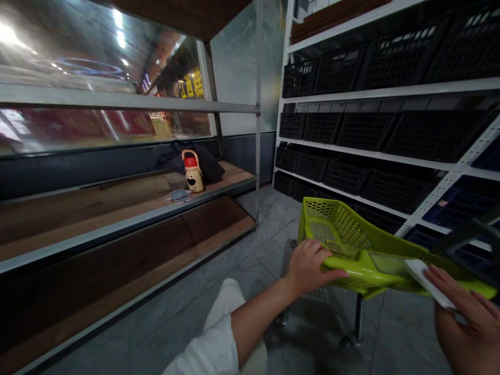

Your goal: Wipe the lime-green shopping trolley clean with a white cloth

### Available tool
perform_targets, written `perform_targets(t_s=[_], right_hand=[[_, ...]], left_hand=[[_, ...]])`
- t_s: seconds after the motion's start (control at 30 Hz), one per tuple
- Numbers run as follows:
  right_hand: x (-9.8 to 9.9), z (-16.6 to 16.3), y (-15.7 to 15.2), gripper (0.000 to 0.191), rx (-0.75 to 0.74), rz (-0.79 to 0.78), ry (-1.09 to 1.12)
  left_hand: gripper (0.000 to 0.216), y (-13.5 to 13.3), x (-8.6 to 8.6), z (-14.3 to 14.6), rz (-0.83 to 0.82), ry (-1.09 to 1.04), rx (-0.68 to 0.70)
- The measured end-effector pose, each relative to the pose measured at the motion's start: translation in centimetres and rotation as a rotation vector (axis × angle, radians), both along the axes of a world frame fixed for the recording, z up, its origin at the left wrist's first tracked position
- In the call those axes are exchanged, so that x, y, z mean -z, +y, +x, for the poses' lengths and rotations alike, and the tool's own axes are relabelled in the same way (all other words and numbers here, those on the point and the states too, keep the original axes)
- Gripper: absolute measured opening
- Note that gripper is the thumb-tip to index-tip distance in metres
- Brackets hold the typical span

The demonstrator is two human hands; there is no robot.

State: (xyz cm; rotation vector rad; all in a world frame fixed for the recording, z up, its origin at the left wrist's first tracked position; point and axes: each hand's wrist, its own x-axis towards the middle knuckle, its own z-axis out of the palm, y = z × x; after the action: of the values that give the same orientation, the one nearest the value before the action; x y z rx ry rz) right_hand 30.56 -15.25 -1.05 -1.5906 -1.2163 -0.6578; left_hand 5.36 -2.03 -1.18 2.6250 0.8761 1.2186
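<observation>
Head-worn, aimed forward and down

Looks from close above the left hand (308,268), below centre, and right hand (464,304), lower right; reaches past the green cart (361,266) to the white rack (390,91), farther off, upper right.

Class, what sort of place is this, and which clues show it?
Probably a shop or its storeroom, though one view can't settle which: black crates line tall white metal shelving, and a yellow-green wheeled cart stands nearby.
</observation>
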Motion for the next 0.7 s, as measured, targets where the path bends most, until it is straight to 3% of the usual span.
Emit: perform_targets(t_s=[0.1, 0.23, 0.43, 0.7], right_hand=[[0.8, -0.3, -0.1, 0.051, -0.135, -0.053, -0.096], [1.4, -1.0, 0.0, 0.046, -0.158, -0.109, -0.006], [0.9, -2.3, -0.1, 0.040, -0.134, -0.099, 0.043], [0.3, -6.0, -0.7, 0.045, -0.071, -0.240, -0.099]], left_hand=[[0.063, 0.8, -0.3, -0.2, -0.011, 0.021, 0.133], [0.051, 1.9, -0.7, -1.5, -0.054, 0.093, 0.264], [0.047, 0.8, -0.1, -1.6, -0.046, -0.029, 0.228], [0.047, -3.8, 1.0, -1.8, 0.125, -0.054, 0.098]])
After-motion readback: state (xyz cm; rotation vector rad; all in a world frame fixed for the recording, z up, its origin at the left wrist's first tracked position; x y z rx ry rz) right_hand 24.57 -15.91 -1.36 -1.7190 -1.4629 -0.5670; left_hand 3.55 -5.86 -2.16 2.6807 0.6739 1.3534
